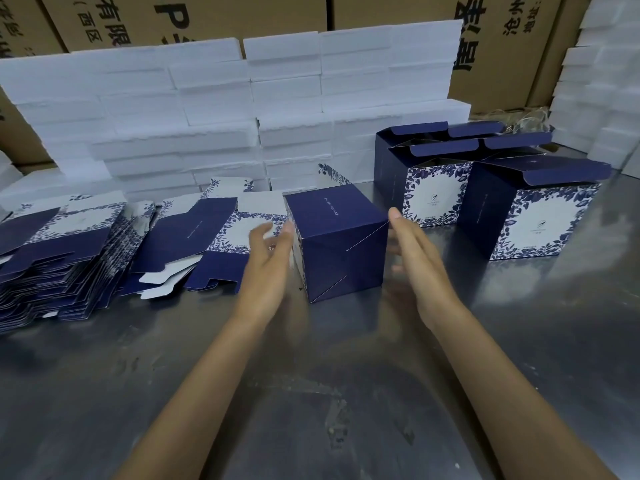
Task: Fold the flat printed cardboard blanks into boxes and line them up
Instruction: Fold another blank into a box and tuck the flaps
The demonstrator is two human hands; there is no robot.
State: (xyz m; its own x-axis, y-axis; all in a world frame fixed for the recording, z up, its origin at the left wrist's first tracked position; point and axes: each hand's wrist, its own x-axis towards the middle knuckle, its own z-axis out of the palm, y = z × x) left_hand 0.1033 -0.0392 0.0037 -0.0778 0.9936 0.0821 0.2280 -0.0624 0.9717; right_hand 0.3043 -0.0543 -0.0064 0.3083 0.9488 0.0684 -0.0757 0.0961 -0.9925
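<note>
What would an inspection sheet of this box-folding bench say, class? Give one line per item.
Surface: metal table, scuffed and reflective.
Job's things: folded box lying on its side between the hands; open-topped boxes lined up at the right; flat blanks stacked at the left.
Clutter: nothing seen.
Grippers: left hand and right hand open, fingers straight, flanking the box; contact blurred.
Cables: nothing seen.
Surroundings: white foam blocks, brown cartons behind.

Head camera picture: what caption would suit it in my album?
Two open hands flank a folded navy box on a metal table, flat blanks left, finished boxes right.
</note>
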